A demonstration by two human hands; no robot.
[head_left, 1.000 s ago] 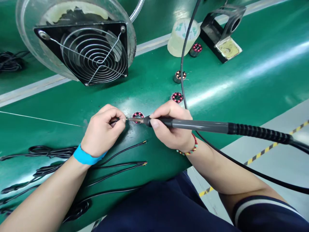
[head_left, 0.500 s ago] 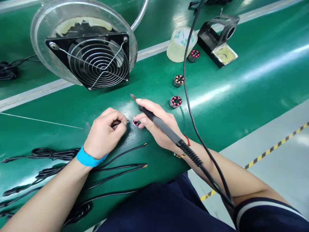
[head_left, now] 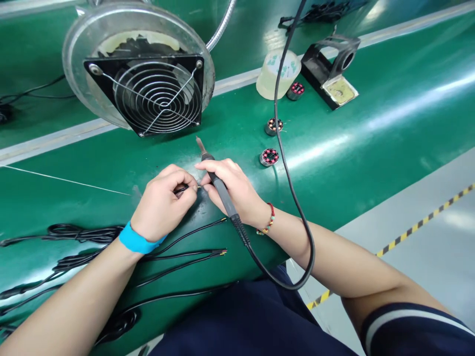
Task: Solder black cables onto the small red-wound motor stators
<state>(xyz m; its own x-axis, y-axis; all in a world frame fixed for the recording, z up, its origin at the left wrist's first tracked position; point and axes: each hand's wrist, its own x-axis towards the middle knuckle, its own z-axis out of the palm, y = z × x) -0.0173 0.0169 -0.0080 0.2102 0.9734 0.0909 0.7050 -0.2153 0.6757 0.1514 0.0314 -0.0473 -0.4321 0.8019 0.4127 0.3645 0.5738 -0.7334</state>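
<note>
Between the thumb and fingers of my left hand (head_left: 166, 198) is the end of a black cable (head_left: 180, 190), a fine bare tip showing toward the right. My right hand (head_left: 233, 192) is closed around a soldering iron (head_left: 221, 192), whose tip points up and away. The thumb and fingertips of that hand meet close to the cable end; whether they pinch a wire is too small to tell. Right of my hands, a round coil part with red windings (head_left: 269, 157) sits on the green table (head_left: 319, 188), with a copper-coloured one (head_left: 273, 126) behind it.
A fan with a wire guard (head_left: 163, 101) stands at the back left. A tape roll (head_left: 278, 74), another red coil part (head_left: 296, 91) and an iron stand with a sponge (head_left: 332, 74) are at the back right. Black cables (head_left: 185, 254) lie in front; the iron's cord loops over my right forearm.
My right hand has moved left, up to my left fingertips, and the iron has turned more upright. The small coil part beside my right fingers is no longer visible.
</note>
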